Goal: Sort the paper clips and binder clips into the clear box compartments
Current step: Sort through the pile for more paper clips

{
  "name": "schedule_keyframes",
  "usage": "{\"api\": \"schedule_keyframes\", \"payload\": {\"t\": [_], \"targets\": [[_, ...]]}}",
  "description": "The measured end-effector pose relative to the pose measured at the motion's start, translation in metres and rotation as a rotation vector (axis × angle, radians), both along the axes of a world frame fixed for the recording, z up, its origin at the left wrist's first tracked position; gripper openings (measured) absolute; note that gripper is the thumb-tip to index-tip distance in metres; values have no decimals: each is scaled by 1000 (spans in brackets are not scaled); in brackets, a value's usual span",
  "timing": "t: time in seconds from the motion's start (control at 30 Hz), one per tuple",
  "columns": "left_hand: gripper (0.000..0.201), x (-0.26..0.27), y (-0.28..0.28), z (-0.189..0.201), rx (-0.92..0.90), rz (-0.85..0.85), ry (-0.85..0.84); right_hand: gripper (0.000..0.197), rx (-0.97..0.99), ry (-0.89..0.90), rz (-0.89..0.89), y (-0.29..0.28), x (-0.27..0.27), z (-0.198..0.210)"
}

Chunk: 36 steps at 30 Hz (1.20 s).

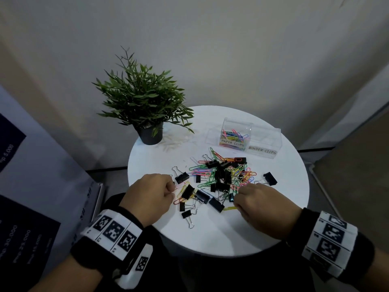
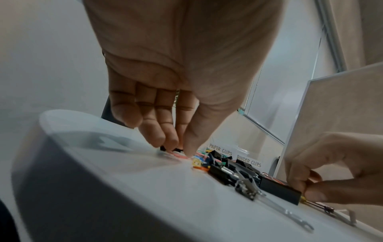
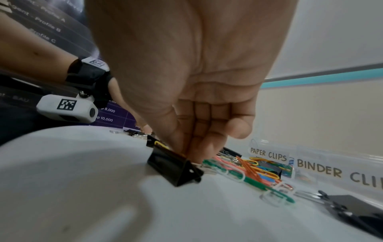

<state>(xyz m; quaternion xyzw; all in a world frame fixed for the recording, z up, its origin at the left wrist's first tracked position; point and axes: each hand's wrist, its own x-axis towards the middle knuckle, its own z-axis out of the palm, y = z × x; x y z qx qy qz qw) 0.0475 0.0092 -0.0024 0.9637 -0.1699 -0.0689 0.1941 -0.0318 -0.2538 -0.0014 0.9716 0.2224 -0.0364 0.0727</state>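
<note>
A mixed pile of coloured paper clips and black binder clips lies mid-table. Behind it stands the clear box. Its left compartment, labelled PAPER CLIPS, holds several coloured clips. The right one, labelled BINDER CLIPS, looks empty. My left hand pinches a pink paper clip at the pile's left edge, fingertips down on the table. My right hand pinches a yellow paper clip beside a black binder clip.
The round white table is small, and its front edge is close to my wrists. A potted plant stands at the back left. Single binder clips lie apart to the right and at the front.
</note>
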Motion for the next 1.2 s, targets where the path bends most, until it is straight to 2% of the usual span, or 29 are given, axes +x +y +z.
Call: {"api": "schedule_keyframes", "payload": {"t": [0.17, 0.33, 0.5, 0.8, 0.9, 1.0, 1.2], "targets": [[8, 8, -13, 2, 21, -22, -24, 26, -9, -4, 28, -6, 0, 4], [7, 10, -16, -1, 65, -25, -42, 12, 111, 25, -70, -7, -3, 13], [11, 11, -12, -1, 38, -22, 11, 12, 216, 197, -235, -10, -3, 16], [14, 3, -4, 7, -127, 23, 1, 10, 395, 214, -311, -4, -2, 19], [18, -3, -4, 6, -116, -16, -42, 10, 435, 214, -306, -1, -2, 21], [25, -10, -4, 5, -40, -47, -42, 21, 479, 195, -274, -1, -3, 25], [14, -16, -5, 4, 44, -76, -41, 43, 461, 200, -278, -7, -4, 24]]}}
